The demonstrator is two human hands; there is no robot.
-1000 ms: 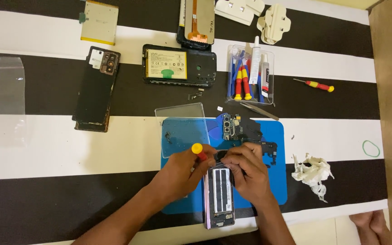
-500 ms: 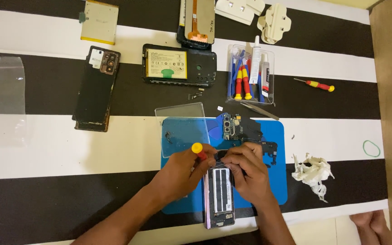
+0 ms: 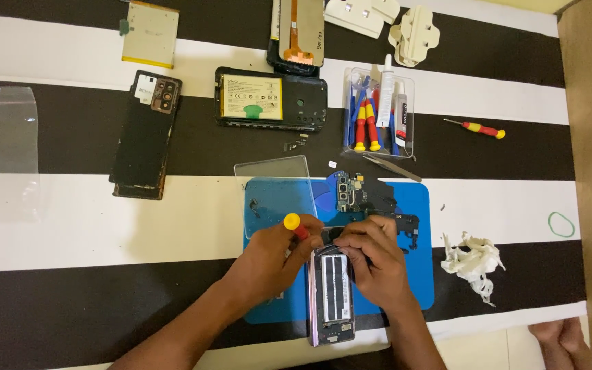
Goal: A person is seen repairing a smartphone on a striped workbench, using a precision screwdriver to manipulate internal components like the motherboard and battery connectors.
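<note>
An opened phone (image 3: 332, 294) with its battery showing lies upright on a blue work mat (image 3: 416, 274). My left hand (image 3: 268, 264) is closed around a small red screwdriver with a yellow cap (image 3: 293, 223), its tip angled toward the phone's top end. My right hand (image 3: 375, 260) rests on the phone's upper edge, with the fingers curled over it and hiding that end. Just beyond my hands a removed circuit board with camera modules (image 3: 351, 192) lies on the mat.
A clear plastic lid (image 3: 275, 185) overlaps the mat's left corner. Farther back lie a black back cover (image 3: 145, 133), a phone frame with battery (image 3: 268, 99), a clear tool box (image 3: 378, 113), tweezers (image 3: 392, 168) and another red screwdriver (image 3: 477, 128). Crumpled tissue (image 3: 474, 260) lies right.
</note>
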